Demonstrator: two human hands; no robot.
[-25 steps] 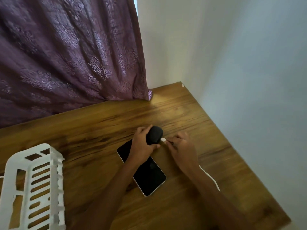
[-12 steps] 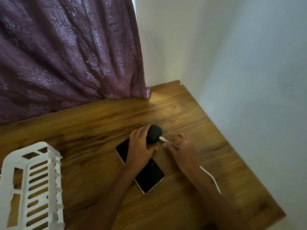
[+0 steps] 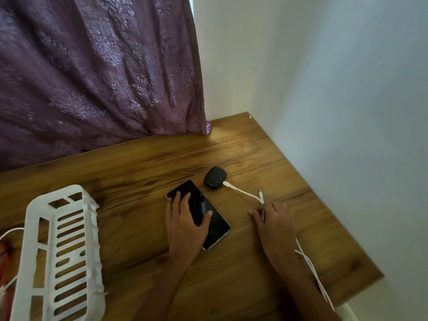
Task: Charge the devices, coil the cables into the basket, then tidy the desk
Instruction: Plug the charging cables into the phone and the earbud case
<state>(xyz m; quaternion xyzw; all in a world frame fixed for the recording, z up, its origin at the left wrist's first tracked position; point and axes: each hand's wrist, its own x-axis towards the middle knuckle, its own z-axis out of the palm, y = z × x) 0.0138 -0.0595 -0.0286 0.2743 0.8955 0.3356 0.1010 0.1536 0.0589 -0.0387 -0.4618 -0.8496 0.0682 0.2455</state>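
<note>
Your left hand [image 3: 185, 224] lies flat on the black rectangular smartphone [image 3: 199, 213], fingers spread over its dark screen, thumb resting toward the right edge. The phone sits face up near the middle of the brown wood-grain table [image 3: 143, 172]. Your right hand [image 3: 274, 224] is closed lightly around the thin white charging cable [image 3: 243, 193], with 1 free plug end sticking up just beyond the fingertips. Another branch of that cable runs left and far to the small black oval earbud case [image 3: 215, 177], where it is plugged in. The case stands just beyond the phone's far right corner, apart from it. The cable also trails off the near right table edge. The white slotted plastic basket [image 3: 62, 251] stands at the near left. A purple patterned curtain [image 3: 92, 70] hangs behind the table.
</note>
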